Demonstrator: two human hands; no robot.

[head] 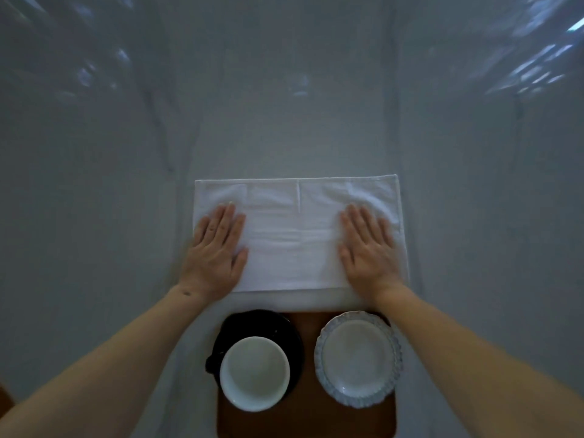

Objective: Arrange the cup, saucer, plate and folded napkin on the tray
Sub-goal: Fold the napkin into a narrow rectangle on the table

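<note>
A white folded napkin (294,235) lies flat on the table beyond the tray. My left hand (216,252) presses flat on its left side and my right hand (366,248) presses flat on its right side, fingers together and pointing away. Nearer to me sits a brown wooden tray (308,415). On its left stands a white cup (254,373) with a dark handle, resting on a black saucer (271,327). A pale scalloped plate (358,358) sits on the tray's right side. The napkin's near edge overlaps the tray's far edge.
A glossy grey-white covering (126,184) spreads over the whole table, with creases and light reflections at the far corners. A small brown patch (4,403) shows at the lower left edge.
</note>
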